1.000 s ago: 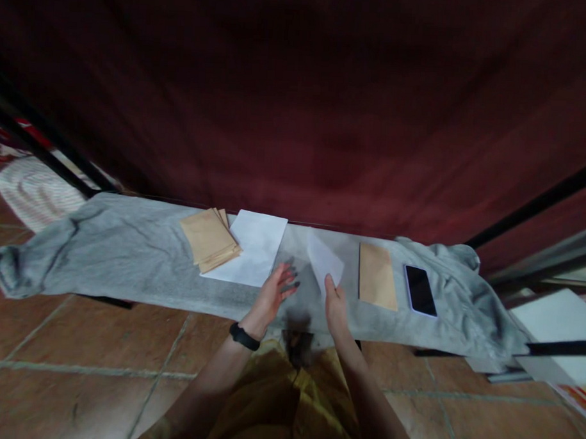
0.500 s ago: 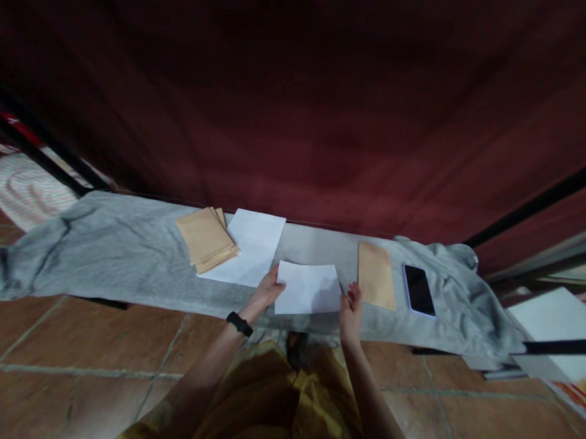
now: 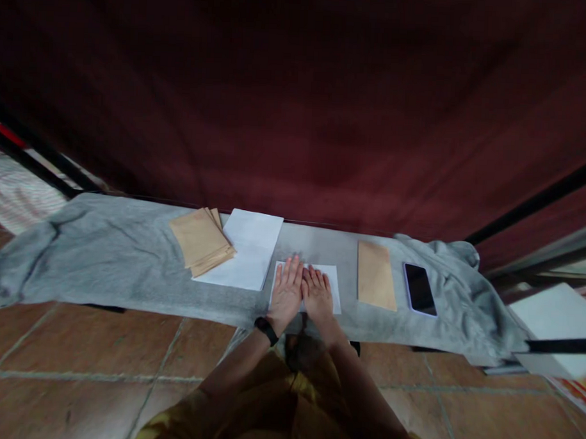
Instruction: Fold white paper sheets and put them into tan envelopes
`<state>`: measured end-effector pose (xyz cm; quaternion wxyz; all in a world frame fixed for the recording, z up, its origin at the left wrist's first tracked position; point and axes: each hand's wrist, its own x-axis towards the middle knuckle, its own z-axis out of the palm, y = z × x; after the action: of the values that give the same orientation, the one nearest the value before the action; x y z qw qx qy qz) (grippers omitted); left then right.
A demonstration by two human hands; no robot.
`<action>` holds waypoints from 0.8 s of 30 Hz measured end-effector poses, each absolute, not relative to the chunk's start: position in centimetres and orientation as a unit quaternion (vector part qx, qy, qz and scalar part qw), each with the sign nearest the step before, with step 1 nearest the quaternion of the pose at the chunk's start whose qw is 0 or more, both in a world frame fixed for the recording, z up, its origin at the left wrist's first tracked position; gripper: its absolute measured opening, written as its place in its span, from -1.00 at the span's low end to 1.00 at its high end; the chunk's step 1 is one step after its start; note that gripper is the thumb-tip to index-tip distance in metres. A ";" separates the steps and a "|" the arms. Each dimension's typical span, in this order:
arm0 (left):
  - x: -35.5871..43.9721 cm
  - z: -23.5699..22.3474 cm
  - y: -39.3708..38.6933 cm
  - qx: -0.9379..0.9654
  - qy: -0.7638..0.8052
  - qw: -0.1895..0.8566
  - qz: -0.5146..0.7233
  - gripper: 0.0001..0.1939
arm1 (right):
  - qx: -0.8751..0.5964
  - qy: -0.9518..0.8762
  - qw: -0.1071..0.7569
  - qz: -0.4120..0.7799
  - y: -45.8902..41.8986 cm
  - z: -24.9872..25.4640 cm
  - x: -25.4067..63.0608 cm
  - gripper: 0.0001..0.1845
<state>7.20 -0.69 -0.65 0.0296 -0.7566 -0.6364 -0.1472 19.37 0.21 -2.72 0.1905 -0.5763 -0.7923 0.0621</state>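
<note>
Both palms lie flat on a white sheet of paper (image 3: 336, 291) that rests on the grey cloth. My left hand (image 3: 287, 295), with a black band at the wrist, covers the sheet's left part, fingers stretched out. Beside it my right hand (image 3: 318, 297) is spread on the middle, the fingertips of the two hands close together. Most of the sheet is hidden beneath them. To the left is a larger stack of white paper (image 3: 254, 244), partly under several brown envelopes (image 3: 200, 239). A single brown envelope (image 3: 376, 275) lies to the right of my hands.
A phone (image 3: 420, 289) with a pale purple edge lies right of the single envelope. Grey cloth (image 3: 123, 258) covers the narrow bench and bunches at both ends. Behind it hangs a dark red curtain (image 3: 305, 149). Black bars slope at either side above a tiled floor (image 3: 101, 347).
The white sheet was held at its left and right edges; now it lies down on the cloth. Both hands have let go of the edges and moved inward, flat on top.
</note>
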 end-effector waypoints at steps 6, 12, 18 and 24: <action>5.7 -2.3 -0.1 -0.786 -0.608 -0.016 -0.115 -0.45 | -0.587 -0.788 0.185 0.026 0.5 -3.0 19.9 -0.48; 5.1 -2.3 -0.6 -0.769 -0.625 0.013 -0.138 -0.36 | -0.612 -0.768 0.188 -0.012 0.6 -3.3 21.5 -0.44; 4.4 -2.5 -1.5 -0.742 -0.651 0.021 -0.159 -0.35 | -0.626 -0.752 0.201 -0.049 0.1 -4.0 23.8 -0.41; 5.9 -2.8 -2.4 -0.736 -0.650 0.026 -0.187 -0.40 | -0.633 -0.747 0.196 -0.054 -0.3 -4.3 24.2 -0.40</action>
<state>5.95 -2.43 -2.82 0.0259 -0.7363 -0.6498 -0.1868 24.24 -0.27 -4.30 0.1959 -0.6325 -0.7474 -0.0536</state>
